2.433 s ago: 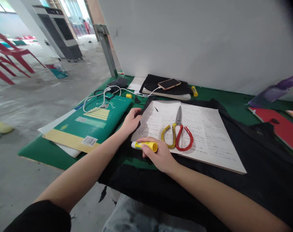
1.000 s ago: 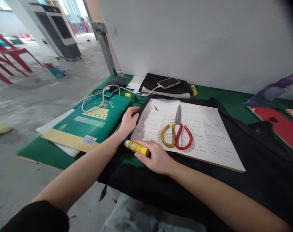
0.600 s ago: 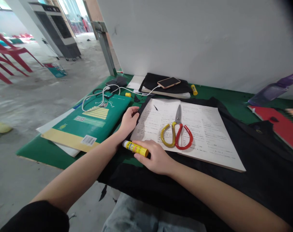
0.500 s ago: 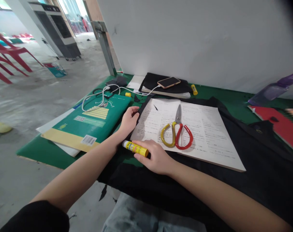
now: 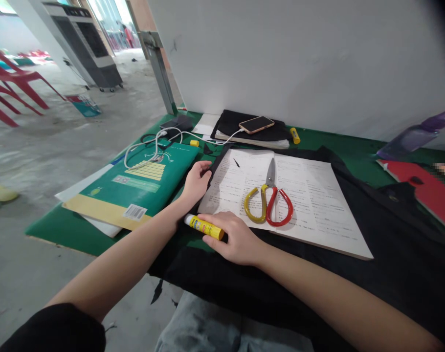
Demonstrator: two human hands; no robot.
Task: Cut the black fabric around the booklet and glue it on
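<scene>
My right hand (image 5: 235, 237) holds a yellow glue stick (image 5: 205, 227), its white end pointing left toward my left wrist. My left hand (image 5: 197, 183) rests at the left edge of an open book (image 5: 310, 195), on black cloth (image 5: 402, 244); its fingers are curved and touch the cloth edge, and whether anything is between them is hidden. Scissors (image 5: 270, 178) with one yellow and one red handle lie across the book's middle, blades pointing away from me. A small black scrap (image 5: 236, 163) is on the left page.
A green book (image 5: 160, 193) with a white cable (image 5: 127, 156) lies at left. Behind are a phone (image 5: 256, 124) on a black-covered book, a yellow cap (image 5: 194, 143) and a yellow tube (image 5: 295, 136). At right are a purple bottle (image 5: 409, 139) and a red book (image 5: 428, 190).
My right hand and the glue stick have shifted very slightly left. My left hand, the scissors and the open book have stayed in place.
</scene>
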